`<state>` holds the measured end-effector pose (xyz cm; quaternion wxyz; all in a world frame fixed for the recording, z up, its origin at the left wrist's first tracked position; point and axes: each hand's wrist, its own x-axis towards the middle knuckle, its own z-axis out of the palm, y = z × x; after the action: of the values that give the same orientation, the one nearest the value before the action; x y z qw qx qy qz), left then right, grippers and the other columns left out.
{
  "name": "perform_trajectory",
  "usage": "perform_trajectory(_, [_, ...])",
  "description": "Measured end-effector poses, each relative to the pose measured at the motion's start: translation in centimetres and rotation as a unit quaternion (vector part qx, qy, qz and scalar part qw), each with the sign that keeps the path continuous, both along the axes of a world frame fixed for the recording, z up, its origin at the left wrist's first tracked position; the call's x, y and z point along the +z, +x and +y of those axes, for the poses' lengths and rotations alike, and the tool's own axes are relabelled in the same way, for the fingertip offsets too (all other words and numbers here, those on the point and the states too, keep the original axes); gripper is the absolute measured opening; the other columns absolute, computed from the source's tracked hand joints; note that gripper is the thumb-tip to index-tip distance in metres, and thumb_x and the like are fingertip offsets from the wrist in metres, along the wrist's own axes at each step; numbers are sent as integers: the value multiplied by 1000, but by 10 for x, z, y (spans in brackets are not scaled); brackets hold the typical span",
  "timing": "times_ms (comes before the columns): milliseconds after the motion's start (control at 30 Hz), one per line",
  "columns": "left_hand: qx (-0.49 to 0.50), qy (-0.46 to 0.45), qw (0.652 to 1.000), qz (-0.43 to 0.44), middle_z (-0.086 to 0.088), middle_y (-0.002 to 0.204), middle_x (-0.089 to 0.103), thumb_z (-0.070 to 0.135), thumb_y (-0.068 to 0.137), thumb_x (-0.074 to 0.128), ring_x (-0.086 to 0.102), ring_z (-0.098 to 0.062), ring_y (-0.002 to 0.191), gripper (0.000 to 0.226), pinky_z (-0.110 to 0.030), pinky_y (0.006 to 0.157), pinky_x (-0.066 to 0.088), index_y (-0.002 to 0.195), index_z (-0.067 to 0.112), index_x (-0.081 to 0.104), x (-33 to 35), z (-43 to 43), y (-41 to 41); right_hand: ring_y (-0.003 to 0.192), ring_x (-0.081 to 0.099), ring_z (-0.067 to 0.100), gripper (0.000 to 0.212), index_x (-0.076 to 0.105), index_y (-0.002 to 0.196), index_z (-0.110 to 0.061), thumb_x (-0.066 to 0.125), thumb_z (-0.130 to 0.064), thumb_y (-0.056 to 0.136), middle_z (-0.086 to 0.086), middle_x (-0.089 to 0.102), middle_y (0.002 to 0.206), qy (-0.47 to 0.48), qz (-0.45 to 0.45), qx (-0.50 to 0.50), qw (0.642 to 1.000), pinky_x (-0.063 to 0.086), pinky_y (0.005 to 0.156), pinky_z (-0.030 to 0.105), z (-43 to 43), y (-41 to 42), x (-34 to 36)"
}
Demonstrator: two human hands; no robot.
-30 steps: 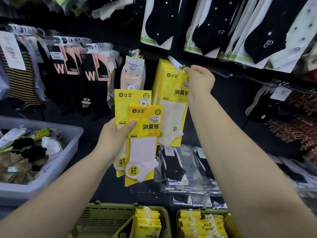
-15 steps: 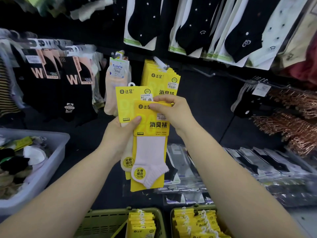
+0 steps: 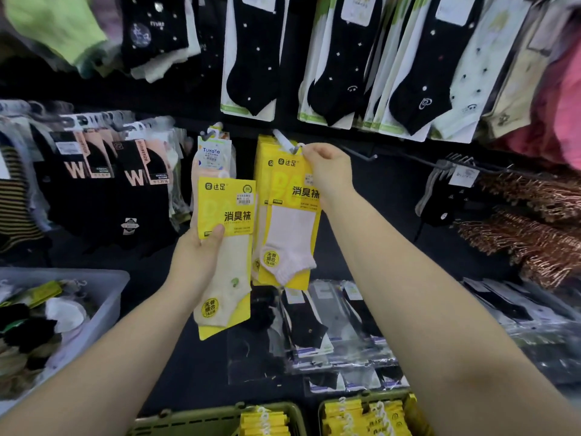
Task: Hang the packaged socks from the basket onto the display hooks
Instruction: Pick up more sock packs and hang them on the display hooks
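Observation:
My right hand pinches the top of a yellow sock pack with a pink sock, holding its white hanger loop at the tip of the display hook, in front of several yellow packs hanging there. My left hand grips another yellow pack with a cream sock lower and to the left, thumb across its front. Two olive-green baskets at the bottom edge hold more yellow packs.
Black sock packs hang on the row above. A TuYaYa pack hangs left of the hook, and an empty hook sticks out to the right. A grey bin of loose socks stands at left. Clear-bagged socks lie below.
My right hand took the pink-sock pack from the left hand's stack and raised it to the hook. The left hand now holds one pack, shifted slightly left.

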<state>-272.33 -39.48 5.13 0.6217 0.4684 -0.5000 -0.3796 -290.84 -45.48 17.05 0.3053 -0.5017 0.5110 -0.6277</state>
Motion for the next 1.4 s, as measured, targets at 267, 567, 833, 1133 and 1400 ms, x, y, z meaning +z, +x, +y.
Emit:
perform_trajectory(267, [-78, -2, 995, -63, 20, 89, 73, 32, 96, 51, 70, -1, 80, 17, -26, 67, 51, 93, 36, 67, -11, 11, 3, 68, 54, 8, 18, 73, 106, -9, 64, -13, 90, 3, 68, 96, 36, 29, -1, 999, 48, 54, 21, 0, 7, 10])
perform_trajectory(567, [-150, 0, 989, -3, 2, 102, 74, 29, 96, 50, 71, -18, 94, 22, -41, 83, 54, 105, 22, 68, 6, 11, -24, 117, 48, 21, 30, 61, 120, -17, 50, -7, 94, 4, 52, 127, -77, 175, -70, 979, 43, 98, 36, 37, -2, -11])
perform_trajectory(833, [-197, -17, 980, 16, 4, 107, 73, 26, 96, 47, 69, -11, 96, 28, -22, 72, 55, 117, 16, 63, 13, 10, -46, 71, 56, 9, 16, 71, 96, -7, 69, -20, 87, -5, 61, 87, -39, 139, 104, 984, 48, 62, 13, 61, 10, -13])
perform_trajectory(1133, [-143, -12, 985, -92, 10, 106, 68, 19, 98, 48, 63, -7, 101, 19, -24, 77, 50, 111, 23, 61, 21, -6, -42, 70, 55, 9, 14, 71, 95, -3, 62, -12, 90, 0, 63, 87, -36, 83, 74, 993, 51, 60, 19, 50, 12, 0])
perform_trajectory(1400, [-87, -28, 975, -202, -4, 108, 61, 4, 96, 45, 57, -21, 90, 35, -36, 81, 46, 129, 15, 50, 21, -12, -48, 68, 51, 6, 17, 72, 97, -7, 56, -8, 90, -8, 60, 77, -23, 25, 2, 999, 48, 69, 29, 22, 15, 11])
